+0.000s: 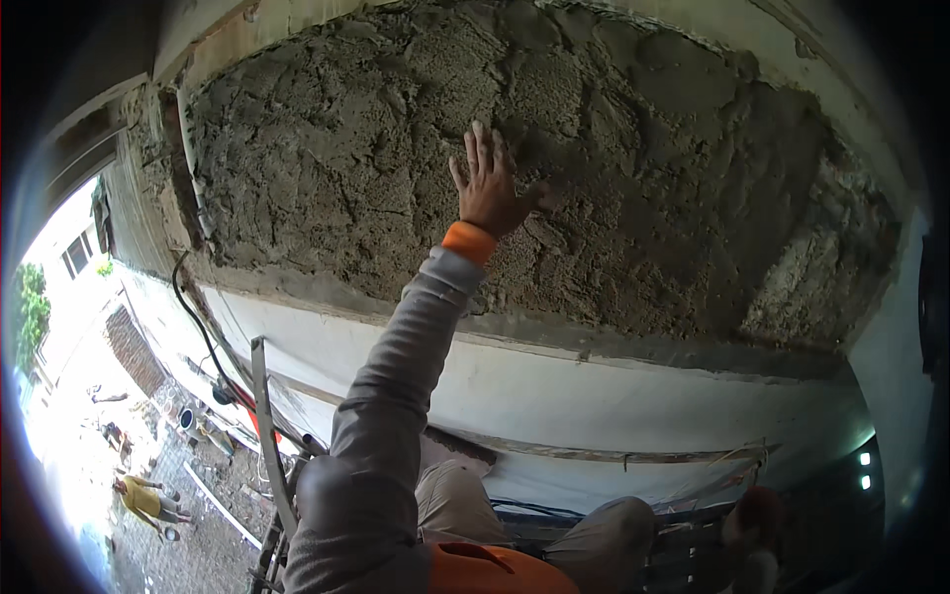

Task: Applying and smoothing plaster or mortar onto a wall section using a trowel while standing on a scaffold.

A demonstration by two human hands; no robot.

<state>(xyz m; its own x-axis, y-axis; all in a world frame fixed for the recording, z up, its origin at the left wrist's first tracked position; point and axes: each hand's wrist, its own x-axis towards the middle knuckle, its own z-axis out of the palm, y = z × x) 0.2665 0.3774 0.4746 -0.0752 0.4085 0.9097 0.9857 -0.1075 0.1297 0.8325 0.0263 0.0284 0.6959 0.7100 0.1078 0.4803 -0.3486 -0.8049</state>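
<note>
My left hand (487, 190) is raised against a broad patch of wet grey mortar (327, 168) on the wall. Its fingers are spread, the thumb points right, and the palm faces the rough surface. Smears of mortar show on the fingertips. Nothing is held in it. An orange cuff and grey sleeve (381, 396) cover that arm. Around the hand the mortar is lumpy and ridged, while toward the upper right it looks smoother. A paler rough area (807, 267) lies at the right end. My right hand does not show.
A concrete ledge (584, 342) runs below the mortar, above a white wall (554, 386). A metal upright (267, 426) and black cable (198, 322) stand at left. A wooden batten (594, 454) crosses lower down. Far below left, a person in yellow (143, 498) is on the ground near buckets.
</note>
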